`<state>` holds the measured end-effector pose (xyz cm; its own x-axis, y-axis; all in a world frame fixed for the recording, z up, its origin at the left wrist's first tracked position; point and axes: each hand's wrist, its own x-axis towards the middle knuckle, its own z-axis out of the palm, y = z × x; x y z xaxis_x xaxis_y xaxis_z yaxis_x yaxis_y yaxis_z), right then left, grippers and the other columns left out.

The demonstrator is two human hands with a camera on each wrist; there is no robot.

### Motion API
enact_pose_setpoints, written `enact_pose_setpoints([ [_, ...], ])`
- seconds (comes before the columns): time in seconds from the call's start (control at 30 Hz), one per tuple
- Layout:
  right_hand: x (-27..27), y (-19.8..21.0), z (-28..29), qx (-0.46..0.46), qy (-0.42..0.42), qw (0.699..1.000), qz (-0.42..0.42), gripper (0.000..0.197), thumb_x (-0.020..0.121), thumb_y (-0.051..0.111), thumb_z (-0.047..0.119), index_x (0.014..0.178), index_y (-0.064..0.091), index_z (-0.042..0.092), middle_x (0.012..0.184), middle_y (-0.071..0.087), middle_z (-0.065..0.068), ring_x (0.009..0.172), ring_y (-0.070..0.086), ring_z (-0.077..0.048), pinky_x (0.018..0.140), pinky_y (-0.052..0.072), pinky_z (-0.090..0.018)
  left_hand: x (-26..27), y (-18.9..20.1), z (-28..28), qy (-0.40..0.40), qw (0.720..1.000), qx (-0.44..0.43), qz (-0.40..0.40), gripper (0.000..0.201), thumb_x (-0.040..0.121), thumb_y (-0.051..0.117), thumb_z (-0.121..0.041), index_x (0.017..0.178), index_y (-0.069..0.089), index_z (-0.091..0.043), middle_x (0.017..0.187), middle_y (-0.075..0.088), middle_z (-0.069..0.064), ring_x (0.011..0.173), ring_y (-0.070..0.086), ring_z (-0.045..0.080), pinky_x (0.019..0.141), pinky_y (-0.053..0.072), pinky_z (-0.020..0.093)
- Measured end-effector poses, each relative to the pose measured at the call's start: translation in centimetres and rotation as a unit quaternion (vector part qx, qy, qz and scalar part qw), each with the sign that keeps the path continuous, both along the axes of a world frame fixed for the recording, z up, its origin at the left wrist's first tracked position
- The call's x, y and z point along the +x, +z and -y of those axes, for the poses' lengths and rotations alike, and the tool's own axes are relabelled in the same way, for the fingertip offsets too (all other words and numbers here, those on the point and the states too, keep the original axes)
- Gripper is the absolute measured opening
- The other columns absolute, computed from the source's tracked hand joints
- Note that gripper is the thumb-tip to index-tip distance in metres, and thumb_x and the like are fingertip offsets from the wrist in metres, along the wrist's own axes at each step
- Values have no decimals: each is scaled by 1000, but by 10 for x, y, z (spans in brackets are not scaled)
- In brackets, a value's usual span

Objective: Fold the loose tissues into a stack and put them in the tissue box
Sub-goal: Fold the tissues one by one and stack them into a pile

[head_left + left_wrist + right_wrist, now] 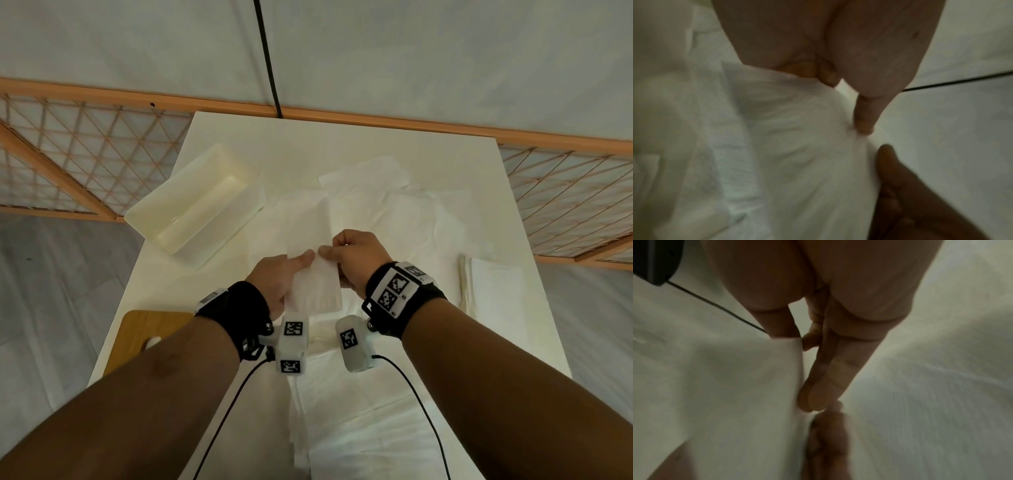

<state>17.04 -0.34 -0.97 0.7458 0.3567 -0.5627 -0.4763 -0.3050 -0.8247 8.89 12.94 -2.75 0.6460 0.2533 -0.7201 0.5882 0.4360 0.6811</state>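
A long white table [342, 144] with a smooth matt top ran up the middle of the head view, set against a pale wall with an orange wooden rail and a diamond-lattice screen [85, 154] on either side. Most of the table was covered with loose white tissues [394, 212], thin, soft and creased, lying spread and overlapping from the centre to the bottom of the frame. In the upper left stood the translucent cream plastic tissue box [195, 202], rectangular, open at the top and turned at an angle, with nothing seen inside it. At the right edge lay a squared stack of folded white tissues [493, 291]. A rounded light wooden board [147, 329] showed at the lower left, beside the table's edge.

In the centre both hands held one folded white tissue [317, 284], a narrow oblong with a faint embossed grain, raised just above the spread sheets. The left hand [281, 277] pinched its left side, thumb on top and fingers underneath. The right hand [356, 257] pinched the top right corner between thumb and curled fingers; the two thumbs nearly met. The wrist views, blurred, showed fingertips closed on the tissue's edge. Black straps carrying checkered square markers [394, 291] wrapped both wrists.
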Motion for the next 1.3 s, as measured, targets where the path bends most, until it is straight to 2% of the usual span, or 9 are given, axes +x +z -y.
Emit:
enact_pose_setpoints([
  [0.23,16,16,60,-48,-80,995,-35,60,94,58,62,100,68,3,85,71,-8,68,74,-33,69,64,-46,-7,17,20,-152,979,104,83,23,93,73,-12,115,69,-11,109,77,5,97,74,20,80,60,32],
  [0.33,28,15,93,-94,-130,986,-36,57,95,56,64,98,66,7,97,76,-8,78,75,-35,77,63,-50,-22,20,35,-360,905,207,88,24,88,79,-21,109,70,-12,102,76,-4,86,72,7,74,57,21],
  [0.43,32,15,111,-114,-116,986,-25,53,97,58,58,101,65,6,95,74,-10,73,76,-33,76,64,-49,-35,7,52,-539,789,291,60,36,83,83,-38,107,67,-15,107,73,1,96,69,21,88,56,38],
  [0.6,28,7,107,-185,-21,982,38,32,92,73,40,100,65,10,93,76,-9,68,74,-22,69,63,-37,-51,-7,82,-623,704,342,1,73,82,83,-42,144,49,-22,142,55,-2,127,55,23,98,41,27],
  [0.7,24,-3,86,-219,52,972,74,26,87,78,35,95,66,13,91,75,-6,81,75,-21,78,64,-41,-54,-4,83,-612,662,432,15,70,75,80,-63,127,52,-25,120,60,-5,105,59,23,90,49,34],
  [0.87,20,-20,36,-278,142,942,122,55,86,79,42,129,62,13,125,67,-4,116,63,-26,103,52,-41,-42,-4,42,-402,777,485,26,52,83,66,-64,113,55,-23,109,57,-8,93,56,14,83,49,34],
  [1.03,19,-44,9,-345,138,921,116,69,84,78,50,136,52,13,135,60,-7,124,58,-30,100,49,-37,-29,-27,-5,-267,878,396,-46,59,86,75,-43,136,51,-21,128,55,-4,109,59,18,90,44,28],
  [1.2,15,-47,-1,-327,128,927,133,31,84,79,40,80,55,20,93,64,-1,90,61,-25,75,48,-30,-23,-34,-17,-269,888,372,-40,62,85,79,-39,138,53,-21,128,56,-2,107,59,18,88,43,27],
  [1.3,18,-36,1,-292,87,939,159,29,83,78,30,70,53,23,77,60,6,80,59,-20,67,44,-26,-17,-31,-18,-190,923,333,-19,47,83,81,-42,121,63,-21,115,65,-3,102,64,17,90,51,32],
])
